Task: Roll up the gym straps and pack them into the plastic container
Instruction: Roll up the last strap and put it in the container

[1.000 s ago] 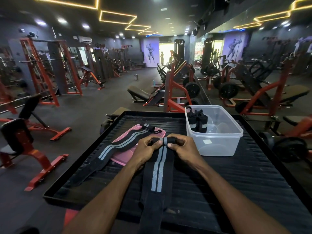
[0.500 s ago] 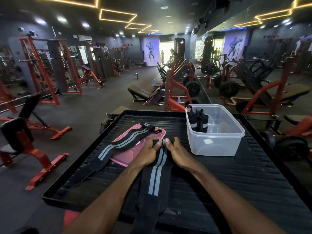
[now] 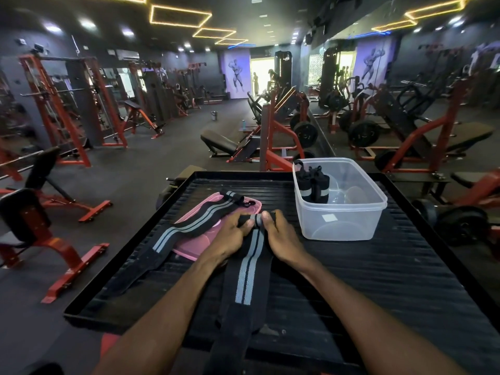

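A black gym strap with grey stripes lies lengthwise on the black ribbed platform, running toward me and over its near edge. Its far end is a small tight roll, which my left hand and my right hand pinch from either side. A second flat strap lies diagonally to the left, across a pink lid. The clear plastic container stands at the right, holding two rolled straps upright in its far left corner.
The platform has a raised black rim. Around it stand red and black gym machines, with a bench at the left and weight plates at the right. A mirror wall runs along the right side.
The rolled end of the strap has grown slightly and my hands have turned it a little toward me. The other strap, lid and container have stayed put.
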Demonstrator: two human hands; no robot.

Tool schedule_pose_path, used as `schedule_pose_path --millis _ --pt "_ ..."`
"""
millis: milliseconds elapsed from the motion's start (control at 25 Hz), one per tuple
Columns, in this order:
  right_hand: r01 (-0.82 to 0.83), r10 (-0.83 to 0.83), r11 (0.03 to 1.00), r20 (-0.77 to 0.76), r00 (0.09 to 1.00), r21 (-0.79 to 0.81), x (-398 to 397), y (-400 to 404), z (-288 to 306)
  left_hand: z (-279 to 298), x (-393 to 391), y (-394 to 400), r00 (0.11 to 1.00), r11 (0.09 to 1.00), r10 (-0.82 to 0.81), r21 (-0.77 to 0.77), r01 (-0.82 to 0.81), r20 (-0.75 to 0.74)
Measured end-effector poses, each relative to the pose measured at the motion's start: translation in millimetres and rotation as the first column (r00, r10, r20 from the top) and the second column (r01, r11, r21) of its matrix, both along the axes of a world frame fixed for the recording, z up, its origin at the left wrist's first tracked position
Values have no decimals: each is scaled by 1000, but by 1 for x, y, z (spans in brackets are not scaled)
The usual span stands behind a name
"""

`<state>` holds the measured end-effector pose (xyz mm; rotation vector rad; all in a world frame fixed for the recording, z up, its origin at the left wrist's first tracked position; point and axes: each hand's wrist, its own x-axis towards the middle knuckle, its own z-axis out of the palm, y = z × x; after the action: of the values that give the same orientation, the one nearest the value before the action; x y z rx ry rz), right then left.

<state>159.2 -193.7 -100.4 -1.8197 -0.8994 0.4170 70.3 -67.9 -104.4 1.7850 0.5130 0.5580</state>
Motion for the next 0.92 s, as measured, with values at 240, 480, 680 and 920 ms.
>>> schedule_pose_path --millis 240,480,680,920 --pt "7 -13 973 23 1000 233 9 4 4 10 -2 1 994 986 55 -160 -39 99" --pt "-3 18 990 -105 994 143 7 0 10 8 -7 -4 984 995 62 -88 -48 168" --pt "-33 34 982 -1 999 184 12 -2 7 5 -5 -7 989 972 3 -234 31 146" --pt "-1 3 998 -32 999 67 12 1 5 0 -4 -7 984 982 11 -187 24 180"
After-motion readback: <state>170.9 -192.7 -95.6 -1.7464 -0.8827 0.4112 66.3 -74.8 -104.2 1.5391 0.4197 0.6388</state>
